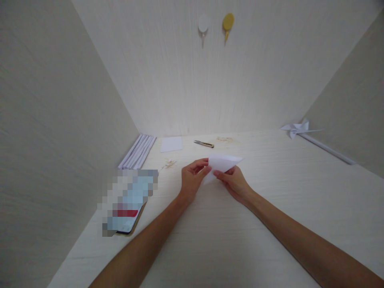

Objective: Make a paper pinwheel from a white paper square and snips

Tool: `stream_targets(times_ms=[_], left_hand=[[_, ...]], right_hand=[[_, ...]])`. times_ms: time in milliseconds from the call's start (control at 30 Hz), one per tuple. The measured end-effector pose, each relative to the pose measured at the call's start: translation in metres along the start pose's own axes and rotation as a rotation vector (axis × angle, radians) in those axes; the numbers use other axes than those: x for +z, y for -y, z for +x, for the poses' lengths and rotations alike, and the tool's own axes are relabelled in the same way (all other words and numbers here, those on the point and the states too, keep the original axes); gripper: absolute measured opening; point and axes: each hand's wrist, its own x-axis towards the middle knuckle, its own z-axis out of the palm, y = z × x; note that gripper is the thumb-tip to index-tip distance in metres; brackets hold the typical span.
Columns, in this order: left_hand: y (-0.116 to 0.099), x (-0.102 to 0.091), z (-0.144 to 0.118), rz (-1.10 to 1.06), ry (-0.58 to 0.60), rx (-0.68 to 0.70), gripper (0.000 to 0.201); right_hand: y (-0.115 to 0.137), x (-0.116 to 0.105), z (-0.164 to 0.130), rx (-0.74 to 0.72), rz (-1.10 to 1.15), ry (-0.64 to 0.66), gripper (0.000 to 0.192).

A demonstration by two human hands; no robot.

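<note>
White folded paper point(222, 164) sits pinched between both hands just above the table point(270, 224): the left hand point(192, 179) has its grip closed on the sheet's left edge, and the right hand point(235, 183) has its grip closed on the lower edge just beside it. Well left of the left hand lie a phone point(126, 208) and a row of paper rolls point(137, 152), with a blank sheet point(171, 144) and scissors point(204, 143) beyond the hands. Far right of the right hand rests a paper pinwheel point(295, 128).
</note>
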Motion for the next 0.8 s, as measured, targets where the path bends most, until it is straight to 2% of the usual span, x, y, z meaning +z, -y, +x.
stream_targets(times_ms=[200,467,633,800], left_hand=[[-0.0001,0.0003,-0.0016,0.045,-0.035,-0.040,0.008],[0.0039,-0.0008,0.0025,0.008,-0.182,-0.102,0.014],[0.0065,-0.0025,0.0026,-0.103,-0.136,-0.121,0.014],[0.0069,-0.0024,0.0020,-0.094,-0.117,-0.143,0.012]], right_hand=[[-0.0027,0.0026,-0.0031,0.023,-0.026,0.048,0.025],[-0.0017,0.0021,-0.0001,0.035,0.027,0.031,0.026],[0.0016,0.0021,-0.0005,0.064,0.061,0.005,0.025],[0.0004,0.0012,0.0001,0.063,0.057,-0.025,0.026]])
